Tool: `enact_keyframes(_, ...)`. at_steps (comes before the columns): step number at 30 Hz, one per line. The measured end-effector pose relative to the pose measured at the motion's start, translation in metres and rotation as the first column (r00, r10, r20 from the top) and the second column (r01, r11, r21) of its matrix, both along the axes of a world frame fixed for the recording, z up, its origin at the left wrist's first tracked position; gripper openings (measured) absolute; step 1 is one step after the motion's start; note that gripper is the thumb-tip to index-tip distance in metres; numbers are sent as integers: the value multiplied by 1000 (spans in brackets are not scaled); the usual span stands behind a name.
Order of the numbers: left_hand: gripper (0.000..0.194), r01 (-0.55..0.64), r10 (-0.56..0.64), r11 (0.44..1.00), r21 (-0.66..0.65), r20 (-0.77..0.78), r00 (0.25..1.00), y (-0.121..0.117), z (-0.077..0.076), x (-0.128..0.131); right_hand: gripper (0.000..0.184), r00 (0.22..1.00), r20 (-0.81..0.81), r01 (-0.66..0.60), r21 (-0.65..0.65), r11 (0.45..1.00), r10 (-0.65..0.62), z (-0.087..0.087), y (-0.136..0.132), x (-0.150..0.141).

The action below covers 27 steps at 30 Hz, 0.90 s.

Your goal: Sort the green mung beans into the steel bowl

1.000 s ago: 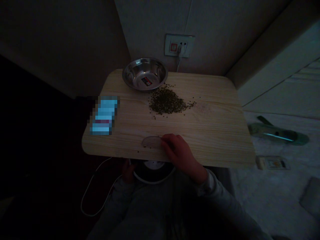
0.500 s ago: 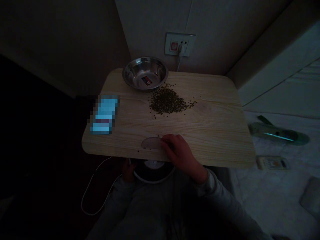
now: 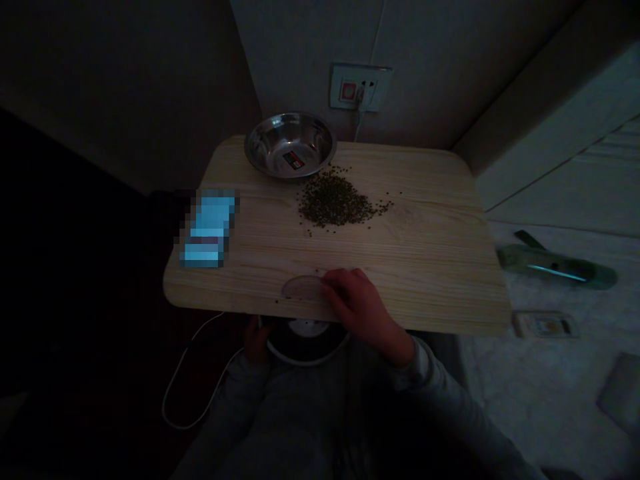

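One wood-grain tabletop (image 3: 430, 267) carries most of the things, with its 12 o'clock side toward the wall. At 11 o'clock on it sits the stainless-steel bowl (image 3: 260, 150), upright. Beyond the front edge, between 6 and 7 o'clock, is a dark disc with white rim (image 3: 309, 347); the left hand (image 3: 256, 343) is beside it, but it is too dark for telling its grip. The heap of small greenish-brown grains (image 3: 334, 200) lies from the centre toward 12 o'clock. Near 7 o'clock, the right hand (image 3: 364, 310) has its fingers closed on one end of a thin clear plastic piece (image 3: 300, 288). In my judgement, this piece is being worked close to the edge, and moving it calls for a low, gentle slide. Smallest are the few stray grains (image 3: 277, 301) beside it.
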<state>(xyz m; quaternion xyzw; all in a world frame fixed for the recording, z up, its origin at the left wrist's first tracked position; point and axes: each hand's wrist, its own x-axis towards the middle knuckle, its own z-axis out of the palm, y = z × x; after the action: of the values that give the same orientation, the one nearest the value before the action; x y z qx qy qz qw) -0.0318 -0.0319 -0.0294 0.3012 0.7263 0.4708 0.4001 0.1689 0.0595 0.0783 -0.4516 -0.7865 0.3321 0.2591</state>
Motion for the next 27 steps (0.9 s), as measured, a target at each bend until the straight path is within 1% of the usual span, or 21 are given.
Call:
enact_keyframes(6,15,-26,26,1000,-12,51,998,5,8,5,14,1000,10,4,16,1000,-4,-1,0,-1)
enact_keyframes(13,17,-42,45,999,-29,112,993,8,14,6,16,999,-5,49,13,999,-49,-1,0,0)
enact_keyframes(17,19,-39,44,998,-38,135,990,8,15,7,16,1000,-6,26,7,1000,-26,-1,0,0)
enact_keyframes(20,22,-53,60,997,-61,116,991,7,13,7,17,1000,10,10,10,1000,-10,-1,0,-1)
enact_keyframes(22,22,-50,54,998,-48,80,995,6,10,6,17,1000,26,-3,12,1000,2,-1,1,-3)
enact_keyframes(27,16,-54,54,999,-3,-3,999,2,3,4,17,998,54,-37,20,999,36,-2,0,-11)
